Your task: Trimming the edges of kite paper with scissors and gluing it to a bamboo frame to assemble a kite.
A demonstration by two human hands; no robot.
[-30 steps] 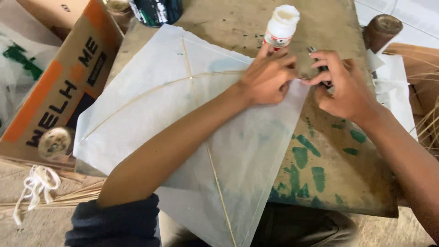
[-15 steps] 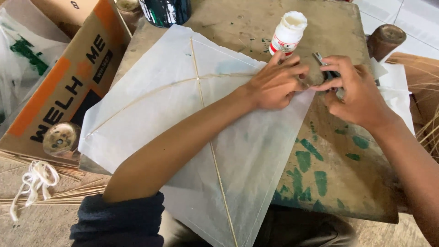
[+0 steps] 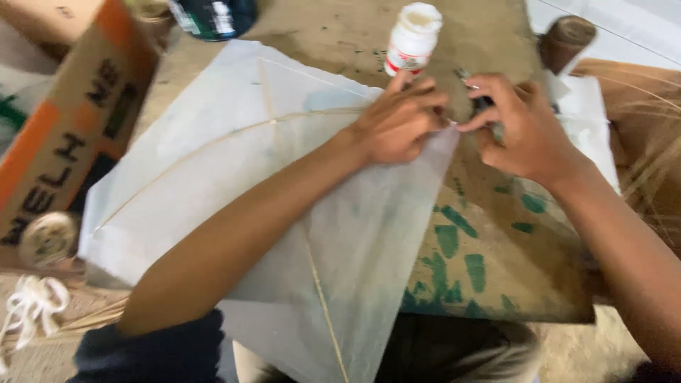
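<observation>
Underneath, worn board [image 3: 496, 284] w/ green marks, cardboard box [image 3: 64, 142] left, white bottle [image 3: 413, 37] behind; left hand [image 3: 397, 124] pressing white kite [image 3: 284, 206] corner, right hand [image 3: 521, 131] pinching it.

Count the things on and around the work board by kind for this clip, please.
Kite: 1
Bottle: 1
Dark jar: 1
Cardboard box: 1
Tape roll: 1
White cord bundle: 1
Brown wooden spool: 1
Total: 7
Left hand presses the kite's corner; right hand pinches beside it.
</observation>
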